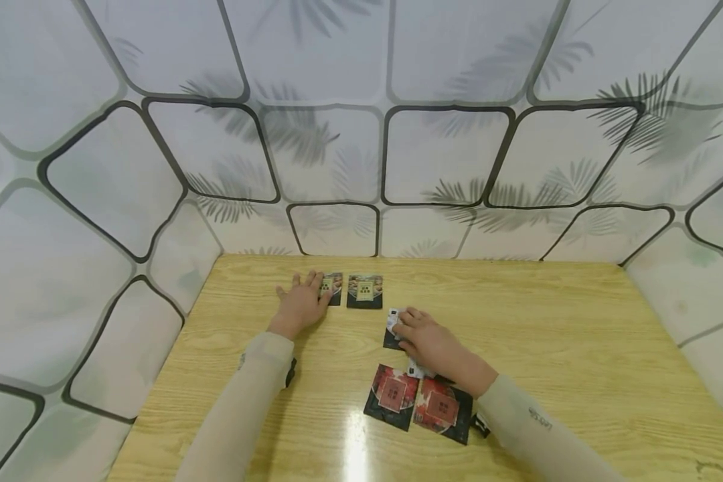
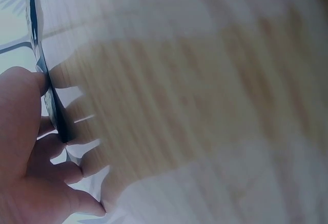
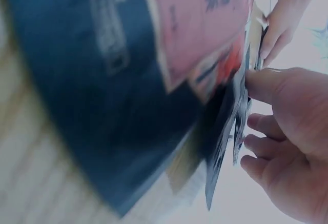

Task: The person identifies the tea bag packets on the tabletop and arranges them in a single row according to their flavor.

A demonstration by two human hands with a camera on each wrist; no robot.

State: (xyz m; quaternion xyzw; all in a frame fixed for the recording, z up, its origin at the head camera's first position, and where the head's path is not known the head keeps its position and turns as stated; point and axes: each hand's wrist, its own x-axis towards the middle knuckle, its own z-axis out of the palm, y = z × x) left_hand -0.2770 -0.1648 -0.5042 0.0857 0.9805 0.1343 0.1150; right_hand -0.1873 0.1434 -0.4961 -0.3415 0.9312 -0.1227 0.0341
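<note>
My left hand (image 1: 302, 306) lies with fingers spread on the table, the thumb side over a dark packet with a yellow label (image 1: 336, 293). A matching yellow-label packet (image 1: 365, 299) lies just right of it. My right hand (image 1: 430, 339) rests its fingers on a dark packet with a white upper part (image 1: 391, 339), partly covered. Below that palm, another white-and-dark packet (image 1: 415, 369) peeks out, mostly hidden. Two red-and-black packets (image 1: 391, 396) lie nearer me; one shows large in the right wrist view (image 3: 118, 96). The left wrist view shows the thumb touching the packet's edge (image 2: 57, 111).
The wood-grain table (image 1: 548, 321) runs back to a pale curtain (image 1: 446, 154) printed with dark outlines and leaves. The same cloth closes in both sides. Light glares off the table's front middle.
</note>
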